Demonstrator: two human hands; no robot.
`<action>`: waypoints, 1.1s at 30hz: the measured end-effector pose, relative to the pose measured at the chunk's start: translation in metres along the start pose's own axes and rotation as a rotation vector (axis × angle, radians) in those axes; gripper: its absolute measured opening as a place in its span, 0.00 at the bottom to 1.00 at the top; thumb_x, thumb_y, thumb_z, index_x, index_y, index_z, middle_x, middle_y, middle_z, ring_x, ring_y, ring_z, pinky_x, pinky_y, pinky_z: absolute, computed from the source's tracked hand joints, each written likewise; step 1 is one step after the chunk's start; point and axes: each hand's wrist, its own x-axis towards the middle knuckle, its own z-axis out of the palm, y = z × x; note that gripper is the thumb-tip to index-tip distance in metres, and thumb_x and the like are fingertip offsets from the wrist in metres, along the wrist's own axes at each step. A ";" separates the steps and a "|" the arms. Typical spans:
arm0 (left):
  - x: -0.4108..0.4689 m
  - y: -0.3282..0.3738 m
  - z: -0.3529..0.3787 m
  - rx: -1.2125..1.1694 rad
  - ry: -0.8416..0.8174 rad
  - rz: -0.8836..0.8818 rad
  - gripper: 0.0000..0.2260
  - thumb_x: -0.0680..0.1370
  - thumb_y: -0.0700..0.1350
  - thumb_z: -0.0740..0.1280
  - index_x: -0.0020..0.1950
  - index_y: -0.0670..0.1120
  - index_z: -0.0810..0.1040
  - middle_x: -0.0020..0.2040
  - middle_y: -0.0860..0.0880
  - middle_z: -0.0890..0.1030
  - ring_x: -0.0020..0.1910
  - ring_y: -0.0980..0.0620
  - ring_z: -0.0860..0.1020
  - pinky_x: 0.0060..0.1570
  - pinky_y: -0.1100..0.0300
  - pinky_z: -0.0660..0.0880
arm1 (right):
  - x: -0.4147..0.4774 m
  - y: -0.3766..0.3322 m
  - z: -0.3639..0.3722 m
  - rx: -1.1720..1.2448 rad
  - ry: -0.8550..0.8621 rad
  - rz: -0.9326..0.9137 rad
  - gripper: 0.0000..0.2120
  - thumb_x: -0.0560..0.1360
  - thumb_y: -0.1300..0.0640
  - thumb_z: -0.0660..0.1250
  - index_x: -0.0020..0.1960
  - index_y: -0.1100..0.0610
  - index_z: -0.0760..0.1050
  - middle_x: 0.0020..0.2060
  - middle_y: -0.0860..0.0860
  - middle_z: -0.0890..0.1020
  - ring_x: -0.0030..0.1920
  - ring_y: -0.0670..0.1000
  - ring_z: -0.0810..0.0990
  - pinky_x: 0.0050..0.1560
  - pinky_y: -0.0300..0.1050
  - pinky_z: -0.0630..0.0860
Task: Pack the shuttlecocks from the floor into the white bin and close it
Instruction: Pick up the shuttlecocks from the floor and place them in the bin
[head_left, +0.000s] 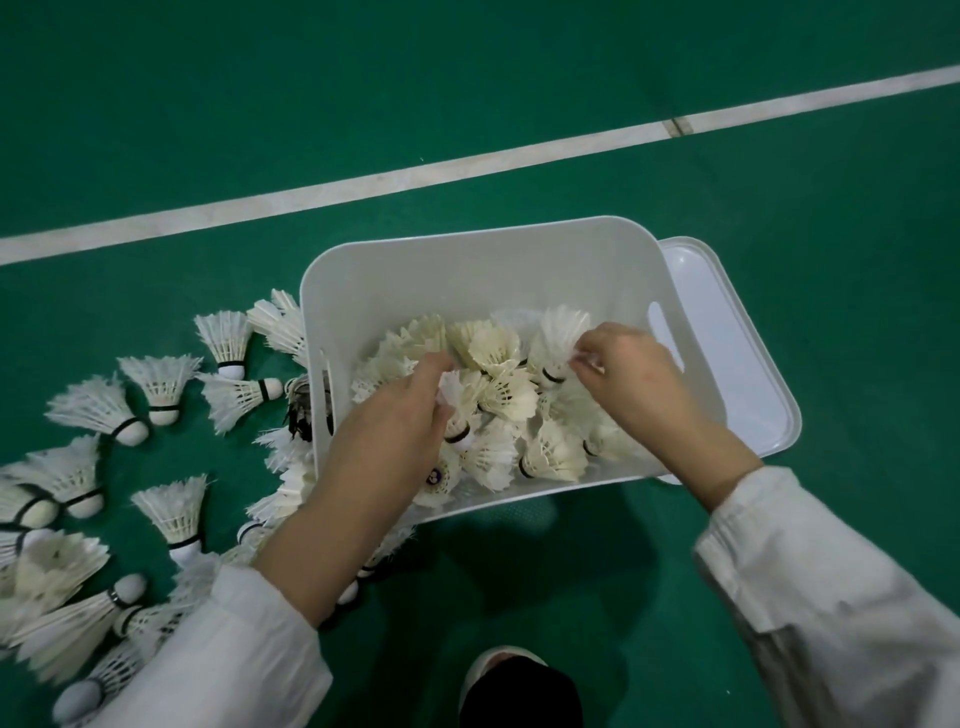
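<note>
The white bin stands open on the green floor, holding several white feather shuttlecocks. My left hand reaches into the bin, its fingers closed around one shuttlecock over the pile. My right hand is over the bin's right side, its fingertips pinching the feathers of another shuttlecock. Several more shuttlecocks lie scattered on the floor left of the bin. The bin's white lid lies flat on the floor, partly under the bin's right side.
A white court line crosses the green floor behind the bin. My shoe and dark trouser leg are at the bottom centre. One dark-feathered shuttlecock lies against the bin's left wall.
</note>
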 end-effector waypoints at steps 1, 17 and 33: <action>-0.001 -0.001 0.000 0.009 -0.001 0.006 0.14 0.79 0.45 0.60 0.64 0.52 0.65 0.48 0.49 0.79 0.45 0.48 0.76 0.39 0.55 0.71 | 0.003 0.001 0.009 -0.039 -0.053 -0.007 0.09 0.76 0.60 0.62 0.48 0.62 0.80 0.44 0.56 0.80 0.46 0.57 0.78 0.47 0.51 0.76; 0.007 0.001 -0.015 -0.005 -0.066 0.340 0.11 0.75 0.39 0.64 0.57 0.45 0.74 0.48 0.48 0.80 0.45 0.47 0.78 0.37 0.51 0.75 | -0.025 -0.070 -0.020 0.411 -0.295 -0.189 0.15 0.74 0.58 0.67 0.60 0.52 0.72 0.53 0.44 0.75 0.46 0.45 0.78 0.46 0.38 0.74; -0.002 -0.094 -0.144 0.385 -0.280 0.223 0.16 0.77 0.57 0.51 0.50 0.52 0.76 0.45 0.56 0.78 0.41 0.56 0.75 0.44 0.57 0.74 | 0.046 -0.090 0.035 0.022 -0.159 -0.057 0.07 0.76 0.60 0.63 0.46 0.63 0.77 0.45 0.57 0.78 0.47 0.56 0.77 0.44 0.42 0.68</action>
